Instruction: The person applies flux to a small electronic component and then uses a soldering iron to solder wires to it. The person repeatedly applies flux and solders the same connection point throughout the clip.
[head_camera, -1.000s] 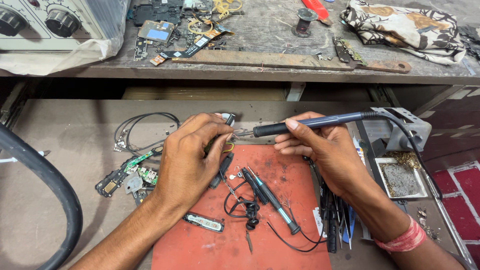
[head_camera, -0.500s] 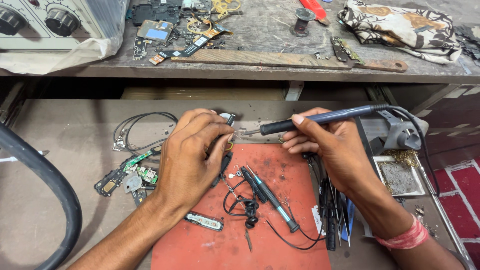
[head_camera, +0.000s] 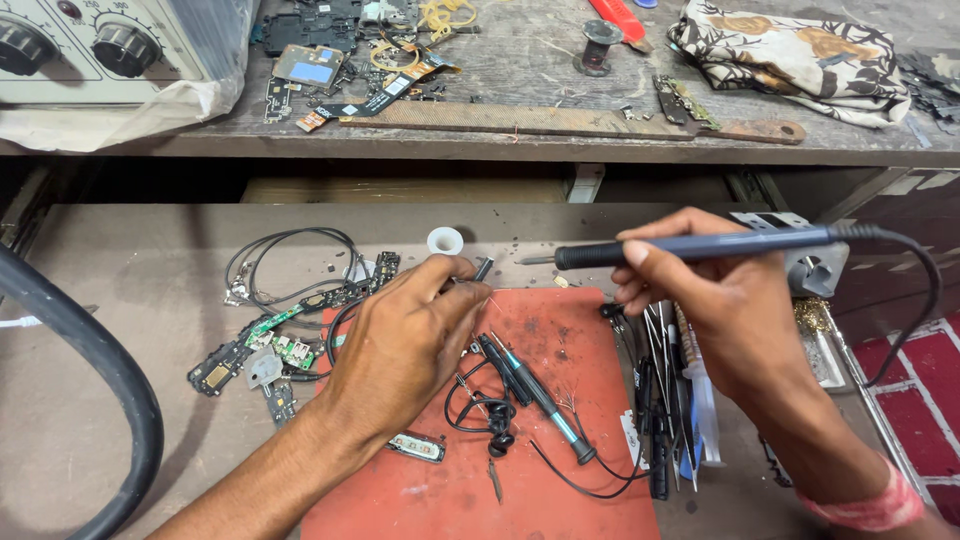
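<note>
Soldering iron (head_camera: 700, 247) with a dark blue handle lies level across the upper middle of the view, clasped in the grip of the right hand (head_camera: 735, 310), whose thumb and fingers wrap the handle near its middle; its thin metal tip (head_camera: 535, 260) points left, above the top edge of the red mat (head_camera: 560, 420), and its black cord (head_camera: 900, 290) loops away to the right; the tip stands a short way to the right of the left hand (head_camera: 405, 345), apart from it; that hand rests on the left edge of the mat, its fingertips pinched on a small dark part (head_camera: 483, 268) held up toward the tip, though what the part is cannot be told; just beyond those fingers a small white ring (head_camera: 445, 240) sits on the tabletop (head_camera: 130, 300); on the mat lie a dark screwdriver (head_camera: 535, 395), thin black wires (head_camera: 480, 410) and a small flat module (head_camera: 415, 447); to the left of the mat are green circuit board pieces (head_camera: 275, 345) and coiled black cables (head_camera: 285, 265); under the right hand a row of slim tools (head_camera: 670, 400) lies alongside the mat; on the shelf above sit a long flat file (head_camera: 560, 120) and a patterned cloth (head_camera: 790, 55).
</note>
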